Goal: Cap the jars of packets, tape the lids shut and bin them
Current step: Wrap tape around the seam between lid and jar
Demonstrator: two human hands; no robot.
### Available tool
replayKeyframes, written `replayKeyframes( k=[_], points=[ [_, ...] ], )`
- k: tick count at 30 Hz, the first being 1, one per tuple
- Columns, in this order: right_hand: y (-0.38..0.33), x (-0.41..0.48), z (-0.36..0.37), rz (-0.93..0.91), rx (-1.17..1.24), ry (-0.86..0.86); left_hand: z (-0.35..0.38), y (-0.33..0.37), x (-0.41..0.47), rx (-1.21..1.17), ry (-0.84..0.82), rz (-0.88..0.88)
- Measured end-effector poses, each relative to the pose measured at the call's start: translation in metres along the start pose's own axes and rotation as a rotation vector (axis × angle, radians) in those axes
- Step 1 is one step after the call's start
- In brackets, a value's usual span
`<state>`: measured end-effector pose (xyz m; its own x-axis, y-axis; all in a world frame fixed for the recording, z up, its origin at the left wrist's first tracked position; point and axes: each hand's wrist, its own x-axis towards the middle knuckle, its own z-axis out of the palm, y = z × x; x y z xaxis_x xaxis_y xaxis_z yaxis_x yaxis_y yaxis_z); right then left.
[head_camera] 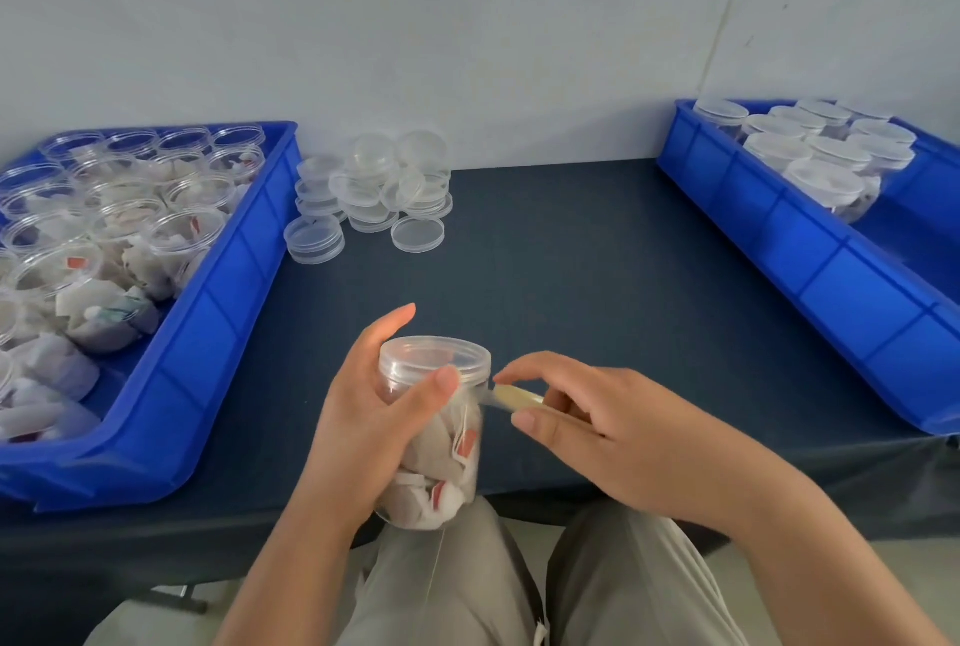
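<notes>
Fingers (pixel 401 317) of the left hand (pixel 358 427) curl round the capped jar (pixel 452 469); at its 3 o'clock the right hand (pixel 613 432) pinches a tape roll (pixel 519 398).

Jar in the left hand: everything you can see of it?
The jar is a clear plastic cylinder packed with white packets bearing red marks. Its clear lid is on. It is held nearly upright over the table's near edge. The left hand grips it, thumb across the front just under the lid. A clear tape strip seems to run from its side to the yellowish roll pinched by the right hand.
</notes>
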<state>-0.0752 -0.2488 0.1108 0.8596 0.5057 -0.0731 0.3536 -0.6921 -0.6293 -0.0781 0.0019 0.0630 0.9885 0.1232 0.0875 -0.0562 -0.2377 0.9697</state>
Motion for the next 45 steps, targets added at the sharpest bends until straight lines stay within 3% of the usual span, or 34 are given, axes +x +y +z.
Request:
replayKeyframes(
  k=[5, 12, 17, 25, 28, 34, 39, 45],
  points=[
    [0.000, 0.008, -0.010, -0.024, -0.025, 0.005, -0.003, 0.001, -0.004, -0.191, -0.145, -0.084],
    [0.005, 0.014, -0.014, -0.034, -0.026, -0.042, -0.004, -0.004, 0.005, -0.260, -0.280, -0.130],
    [0.012, 0.020, -0.005, -0.019, -0.060, 0.022, 0.004, -0.009, 0.004, -0.297, -0.282, -0.124],
    [0.016, 0.016, 0.011, -0.032, -0.053, 0.112, -0.005, -0.001, 0.011, -0.008, -0.323, -0.011],
    [0.014, 0.017, 0.021, -0.022, -0.058, 0.157, 0.001, 0.002, 0.011, 0.190, -0.234, 0.032],
    [0.009, 0.019, 0.030, -0.042, -0.055, 0.170, 0.009, -0.005, 0.007, 0.234, -0.019, 0.154],
    [0.014, 0.015, 0.026, -0.070, -0.044, 0.088, 0.010, -0.005, 0.005, 0.241, 0.050, 0.187],
    [0.010, 0.018, 0.042, -0.006, -0.140, 0.208, 0.017, -0.003, -0.004, 0.331, 0.106, 0.222]
  ],
)
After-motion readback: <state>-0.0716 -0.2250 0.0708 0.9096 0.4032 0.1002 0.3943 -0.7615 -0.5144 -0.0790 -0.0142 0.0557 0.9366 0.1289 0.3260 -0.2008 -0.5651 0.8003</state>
